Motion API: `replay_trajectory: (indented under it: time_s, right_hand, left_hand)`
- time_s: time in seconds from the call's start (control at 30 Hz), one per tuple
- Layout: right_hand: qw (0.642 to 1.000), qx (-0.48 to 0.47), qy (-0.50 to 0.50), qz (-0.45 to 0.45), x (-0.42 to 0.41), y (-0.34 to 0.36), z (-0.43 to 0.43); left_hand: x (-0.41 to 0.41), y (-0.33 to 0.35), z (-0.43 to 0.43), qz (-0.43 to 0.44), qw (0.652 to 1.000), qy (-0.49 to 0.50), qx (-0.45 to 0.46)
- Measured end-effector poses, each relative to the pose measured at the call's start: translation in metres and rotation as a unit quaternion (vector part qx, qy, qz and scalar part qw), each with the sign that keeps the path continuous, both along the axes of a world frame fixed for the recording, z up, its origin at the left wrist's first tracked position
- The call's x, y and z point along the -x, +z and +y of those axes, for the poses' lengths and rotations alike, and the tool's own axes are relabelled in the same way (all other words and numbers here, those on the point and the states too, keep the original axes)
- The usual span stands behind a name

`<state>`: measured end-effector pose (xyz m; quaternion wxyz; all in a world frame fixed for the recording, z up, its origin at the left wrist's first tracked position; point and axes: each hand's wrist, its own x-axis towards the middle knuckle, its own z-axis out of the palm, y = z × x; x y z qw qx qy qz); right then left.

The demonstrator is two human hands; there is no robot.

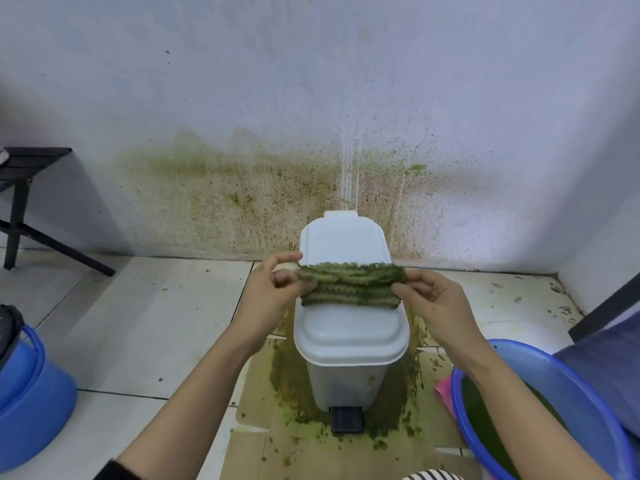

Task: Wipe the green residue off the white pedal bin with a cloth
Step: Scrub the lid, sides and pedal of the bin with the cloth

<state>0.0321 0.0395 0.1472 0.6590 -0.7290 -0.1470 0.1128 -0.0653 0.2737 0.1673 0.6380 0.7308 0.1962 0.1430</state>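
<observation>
The white pedal bin (349, 372) stands on the floor against the wall, lid down, with its black pedal (347, 419) at the front. A few green specks mark its front wall. A cloth (349, 285) soaked dark green is stretched across above the lid. My left hand (273, 292) pinches the cloth's left end, and my right hand (434, 301) pinches its right end. The lid surface that shows looks white.
Green residue covers the cardboard (294, 441) under the bin and stains the wall (242, 188) behind. A blue basin (554, 372) with green water sits at right, a blue bucket (31, 400) at left, and a black stool (24, 188) at far left.
</observation>
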Motion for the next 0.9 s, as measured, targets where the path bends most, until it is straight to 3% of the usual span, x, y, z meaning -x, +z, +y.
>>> replay_trajectory:
  time_s: [0.1,0.2,0.23,0.3,0.33,0.4,0.47,0.5,0.53,0.6,0.77,0.9]
  right_hand:
    - [0.999,0.027,-0.034,0.006,-0.011,0.002,0.012]
    - [0.988,0.138,-0.068,0.005,-0.018,0.002,0.019]
    - [0.975,0.196,-0.099,-0.015,-0.018,0.001,0.021]
    - [0.935,0.277,-0.146,-0.166,-0.013,0.005,0.031]
    - [0.915,0.275,-0.116,-0.270,-0.010,0.008,0.039]
    - [0.867,0.283,0.087,-0.400,-0.007,0.013,0.061]
    - [0.768,0.385,0.281,-0.428,-0.011,0.008,0.079]
    - [0.737,0.429,0.315,-0.417,-0.017,0.004,0.083]
    - [0.740,0.452,0.310,-0.389,-0.023,0.000,0.084]
    - [0.789,0.455,0.242,-0.334,-0.032,-0.005,0.084]
    - [0.839,0.475,0.066,-0.257,-0.023,-0.019,0.077]
    - [0.890,0.389,0.007,-0.239,0.003,-0.038,0.054]
  left_hand:
    - [-0.025,-0.003,0.000,0.016,0.999,0.035,-0.003]
    - [-0.039,-0.010,-0.001,0.052,0.995,0.046,-0.078]
    - [-0.041,-0.014,0.000,0.065,0.991,0.050,-0.104]
    - [-0.040,-0.021,0.001,0.059,0.989,0.076,-0.114]
    - [-0.037,-0.024,0.000,0.042,0.989,0.098,-0.100]
    - [-0.029,-0.029,-0.004,-0.003,0.987,0.151,-0.063]
    - [-0.021,-0.035,-0.011,-0.031,0.980,0.192,-0.036]
    - [-0.017,-0.036,-0.014,-0.037,0.978,0.205,-0.030]
    - [-0.015,-0.037,-0.015,-0.041,0.977,0.209,-0.032]
    - [-0.011,-0.040,-0.016,-0.037,0.983,0.172,-0.052]
    - [0.001,-0.058,-0.028,0.039,0.990,-0.059,-0.120]
    - [0.003,-0.064,-0.025,0.055,0.992,-0.061,-0.099]
